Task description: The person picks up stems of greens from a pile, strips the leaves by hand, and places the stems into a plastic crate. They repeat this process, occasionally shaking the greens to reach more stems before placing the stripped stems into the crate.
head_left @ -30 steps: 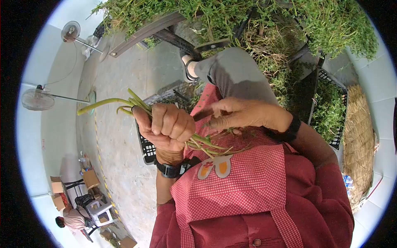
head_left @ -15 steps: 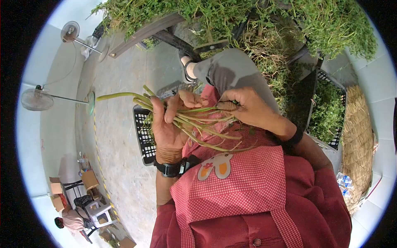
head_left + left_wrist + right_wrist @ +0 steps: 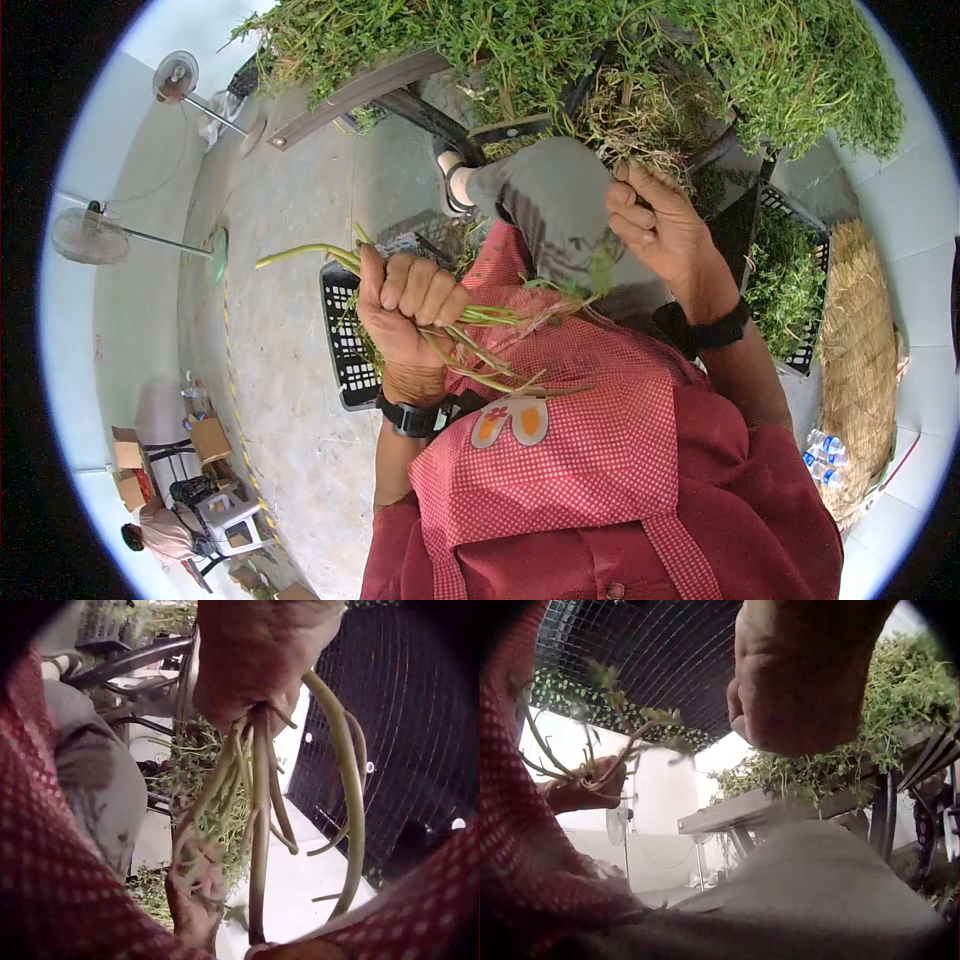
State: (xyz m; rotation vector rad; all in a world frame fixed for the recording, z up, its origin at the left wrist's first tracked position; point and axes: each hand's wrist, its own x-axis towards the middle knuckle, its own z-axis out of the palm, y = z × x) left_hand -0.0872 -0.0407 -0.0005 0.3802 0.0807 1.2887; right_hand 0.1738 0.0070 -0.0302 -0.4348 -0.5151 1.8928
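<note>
My left hand (image 3: pixel 410 305) grips a bunch of long green stems (image 3: pixel 305 250) over the lap. Their other ends spread to the right, and the left wrist view shows several pale stems (image 3: pixel 260 825) hanging below the fist. A leafy sprig (image 3: pixel 622 735), partly blurred, sticks out from the bunch toward the right side. My right hand (image 3: pixel 660 225) is raised beside the knee, apart from the bunch, with its fingers curled. Nothing clearly shows between its fingers, and I cannot tell whether a small bit is hidden there. The red checked apron (image 3: pixel 560 470) lies beneath the bunch.
Green plants (image 3: pixel 560 50) are heaped on a dark-framed table ahead. Below it lies a drier tangle (image 3: pixel 650 110) of stems. A black crate (image 3: pixel 345 335) stands left of the lap, and another crate (image 3: pixel 790 270) with greens is at right. Fans (image 3: pixel 90 237) stand far left.
My right hand first meets the bunch and pinches at it, then pulls away up and right toward the knee. My left fingers loosen, then close round the stems again.
</note>
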